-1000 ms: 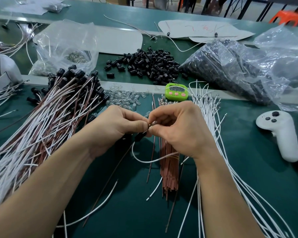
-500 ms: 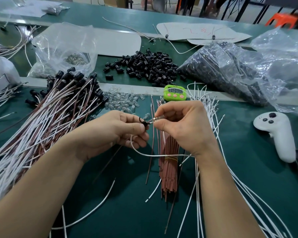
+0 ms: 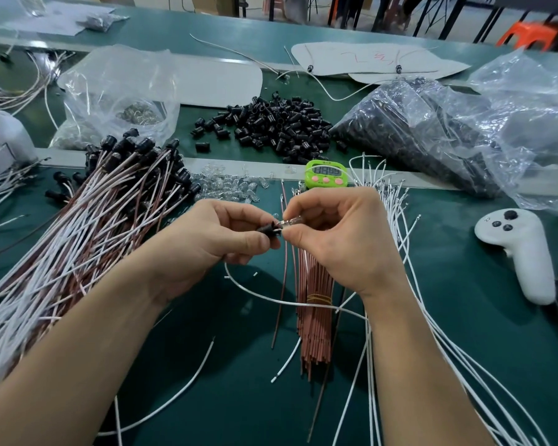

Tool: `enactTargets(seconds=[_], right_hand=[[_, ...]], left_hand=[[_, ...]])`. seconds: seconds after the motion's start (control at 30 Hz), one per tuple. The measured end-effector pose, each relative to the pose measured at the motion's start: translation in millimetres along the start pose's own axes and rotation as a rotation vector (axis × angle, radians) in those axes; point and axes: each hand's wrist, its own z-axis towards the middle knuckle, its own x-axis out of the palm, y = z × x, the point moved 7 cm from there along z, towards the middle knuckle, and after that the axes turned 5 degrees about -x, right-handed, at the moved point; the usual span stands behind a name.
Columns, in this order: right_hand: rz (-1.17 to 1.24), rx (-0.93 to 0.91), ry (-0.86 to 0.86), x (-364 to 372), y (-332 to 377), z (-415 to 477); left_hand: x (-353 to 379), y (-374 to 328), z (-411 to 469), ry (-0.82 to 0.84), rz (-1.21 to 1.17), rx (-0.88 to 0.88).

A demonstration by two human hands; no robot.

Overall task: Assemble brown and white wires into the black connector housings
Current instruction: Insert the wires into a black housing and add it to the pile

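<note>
My left hand [image 3: 219, 233] pinches a small black connector housing [image 3: 269, 228] between thumb and fingers. My right hand [image 3: 339, 233] pinches a small clear glassy part [image 3: 291, 221] with metal ends, its tip at the housing's mouth. A white wire [image 3: 271, 299] loops down from under my left hand and runs right under my right wrist. A banded bundle of brown wires [image 3: 314, 317] lies below my hands. Loose white wires [image 3: 397, 220] fan out on the right. Loose black housings [image 3: 271, 123] are heaped farther back.
Finished wire assemblies [image 3: 87, 220] with black ends pile up at the left. Small clear bulbs [image 3: 232, 188] and a green timer [image 3: 326, 174] lie behind my hands. A white controller [image 3: 522, 249] sits right. Plastic bags [image 3: 432, 130] of parts lie at the back.
My hands have risen slightly and drawn apart a little. The housing now shows in my left fingers with the clear part held at its opening.
</note>
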Motion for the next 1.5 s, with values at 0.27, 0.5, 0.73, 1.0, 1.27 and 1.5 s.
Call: enactTargets(seconds=[0.27,0.5,0.73,1.0,1.27,1.5], right_hand=[[-0.170,-0.077,-0.075,-1.9,17.1,-3.1],[-0.245,-0.143,-0.020,3.5,30.9,-4.7],[-0.262,-0.167,-0.007,8.2,35.7,-6.0],[-0.247,-0.158,-0.001,7.1,37.2,-6.1],[-0.220,-0.038,0.059,9.2,24.6,-4.5],[-0.082,0.017,0.034,8.3,14.5,-3.1]], left_hand=[[-7.0,-3.1,-0.6,-0.024,0.014,0.012],[-4.7,-3.7,-0.4,0.052,-0.038,0.061],[-5.4,1.0,2.3,0.081,-0.086,0.051],[-1.8,3.8,2.6,0.157,-0.094,0.022],[-0.1,4.6,1.3,0.165,0.013,0.006],[-5.0,2.4,2.3,0.116,0.014,0.005]])
